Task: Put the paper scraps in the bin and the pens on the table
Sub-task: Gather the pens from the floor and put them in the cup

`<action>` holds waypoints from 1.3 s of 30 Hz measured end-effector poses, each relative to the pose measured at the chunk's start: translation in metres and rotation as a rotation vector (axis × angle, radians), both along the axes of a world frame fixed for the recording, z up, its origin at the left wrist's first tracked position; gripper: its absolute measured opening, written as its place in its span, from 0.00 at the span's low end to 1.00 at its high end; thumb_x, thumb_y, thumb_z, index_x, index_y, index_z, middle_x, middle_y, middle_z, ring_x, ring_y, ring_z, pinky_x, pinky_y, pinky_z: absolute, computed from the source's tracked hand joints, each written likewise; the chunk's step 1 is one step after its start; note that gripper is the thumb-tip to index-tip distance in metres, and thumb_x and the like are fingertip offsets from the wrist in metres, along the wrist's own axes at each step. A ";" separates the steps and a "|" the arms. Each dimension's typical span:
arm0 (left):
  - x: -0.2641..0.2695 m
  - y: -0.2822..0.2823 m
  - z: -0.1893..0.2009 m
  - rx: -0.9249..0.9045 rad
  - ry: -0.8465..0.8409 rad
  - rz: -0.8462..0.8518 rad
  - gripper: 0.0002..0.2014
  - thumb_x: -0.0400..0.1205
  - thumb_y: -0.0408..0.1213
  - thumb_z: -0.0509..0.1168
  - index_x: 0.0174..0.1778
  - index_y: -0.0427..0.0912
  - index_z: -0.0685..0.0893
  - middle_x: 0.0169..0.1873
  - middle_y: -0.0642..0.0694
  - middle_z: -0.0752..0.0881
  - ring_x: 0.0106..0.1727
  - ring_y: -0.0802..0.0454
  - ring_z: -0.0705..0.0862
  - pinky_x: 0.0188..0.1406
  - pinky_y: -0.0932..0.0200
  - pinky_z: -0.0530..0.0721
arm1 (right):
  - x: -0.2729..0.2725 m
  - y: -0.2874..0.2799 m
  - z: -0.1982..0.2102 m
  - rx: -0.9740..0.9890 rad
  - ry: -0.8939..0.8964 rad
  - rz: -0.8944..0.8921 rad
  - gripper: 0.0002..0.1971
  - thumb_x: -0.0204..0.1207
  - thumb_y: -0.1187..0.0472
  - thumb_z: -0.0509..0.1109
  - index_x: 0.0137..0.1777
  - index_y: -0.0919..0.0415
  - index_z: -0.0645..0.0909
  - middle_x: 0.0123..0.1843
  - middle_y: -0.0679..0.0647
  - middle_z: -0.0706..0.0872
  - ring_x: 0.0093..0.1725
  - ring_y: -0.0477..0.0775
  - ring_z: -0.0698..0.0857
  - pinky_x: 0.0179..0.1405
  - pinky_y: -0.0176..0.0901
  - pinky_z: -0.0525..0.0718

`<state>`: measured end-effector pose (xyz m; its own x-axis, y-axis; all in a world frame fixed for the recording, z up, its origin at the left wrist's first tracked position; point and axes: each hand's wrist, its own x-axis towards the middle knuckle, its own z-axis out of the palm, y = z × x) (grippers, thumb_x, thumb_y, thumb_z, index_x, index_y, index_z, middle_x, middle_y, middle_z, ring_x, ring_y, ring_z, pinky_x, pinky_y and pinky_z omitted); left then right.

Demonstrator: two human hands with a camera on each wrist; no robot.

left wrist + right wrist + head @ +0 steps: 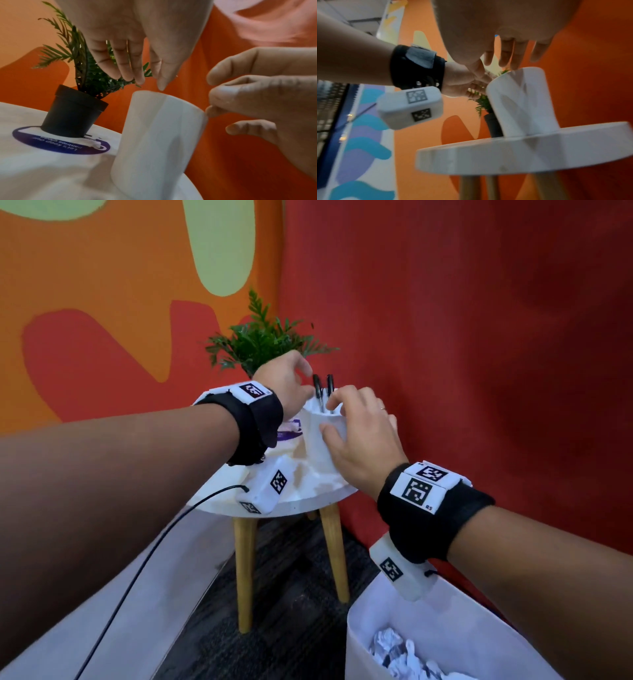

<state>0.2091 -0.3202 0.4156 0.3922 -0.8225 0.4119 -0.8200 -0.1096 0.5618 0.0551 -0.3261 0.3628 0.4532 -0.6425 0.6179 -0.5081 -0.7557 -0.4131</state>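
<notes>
Two black pens [322,392] stand upright in a white cup [317,436] on the small round white table [308,503]. My left hand [294,385] hovers at the cup's far left rim; in the left wrist view its fingers [135,70] hang fairly straight above the cup [159,135] and hold nothing. My right hand [356,429] reaches in from the right, thumb lying on the cup's front wall, spread fingers [506,59] over the rim of the cup [522,102]. Crumpled paper scraps [400,652] lie in the white bin [462,621] at the lower right.
A fern in a black pot [72,112] stands on a purple sticker [60,144] just left of the cup. The table [505,155] stands on wooden legs in a corner, with the red wall [479,337] close behind. A black cable [137,570] hangs from my left wrist.
</notes>
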 end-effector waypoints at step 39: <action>-0.041 0.332 -0.462 1.219 0.052 -0.233 0.14 0.79 0.31 0.65 0.54 0.51 0.72 0.55 0.46 0.78 0.52 0.45 0.77 0.52 0.51 0.81 | -0.167 0.167 -0.401 0.890 1.135 -0.050 0.15 0.83 0.48 0.66 0.47 0.62 0.74 0.51 0.62 0.84 0.48 0.62 0.82 0.41 0.44 0.75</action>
<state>0.1683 0.0119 -0.0464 0.1781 -0.7097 -0.6816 -0.8697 -0.4375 0.2283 -0.1115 -0.1588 -0.0385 0.3847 -0.6450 -0.6603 -0.8936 -0.4393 -0.0915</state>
